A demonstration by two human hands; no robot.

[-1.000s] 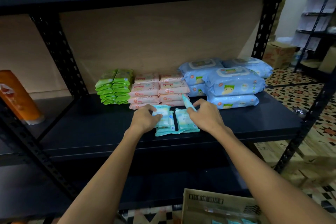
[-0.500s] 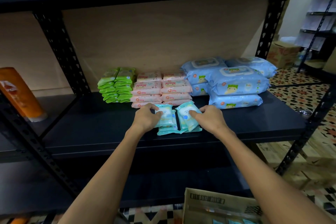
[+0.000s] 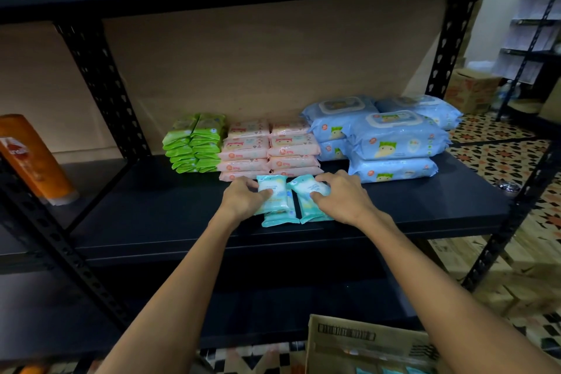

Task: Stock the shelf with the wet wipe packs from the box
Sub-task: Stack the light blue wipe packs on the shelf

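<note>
On the dark metal shelf (image 3: pixel 151 215), two small stacks of teal wet wipe packs sit side by side near the front edge, just ahead of the pink packs (image 3: pixel 270 149). The left hand (image 3: pixel 246 197) grips the left teal stack (image 3: pixel 274 200), thumb curled over the top pack's near face. The right hand (image 3: pixel 340 194) grips the right teal stack (image 3: pixel 306 191), whose top pack lies tilted, fingers curled over its far end. Green packs (image 3: pixel 195 143) stand left of the pink ones, large blue packs (image 3: pixel 391 143) to the right. An orange bottle (image 3: pixel 33 158) leans at far left. The cardboard box (image 3: pixel 364 346) sits below, teal packs showing inside.
</note>
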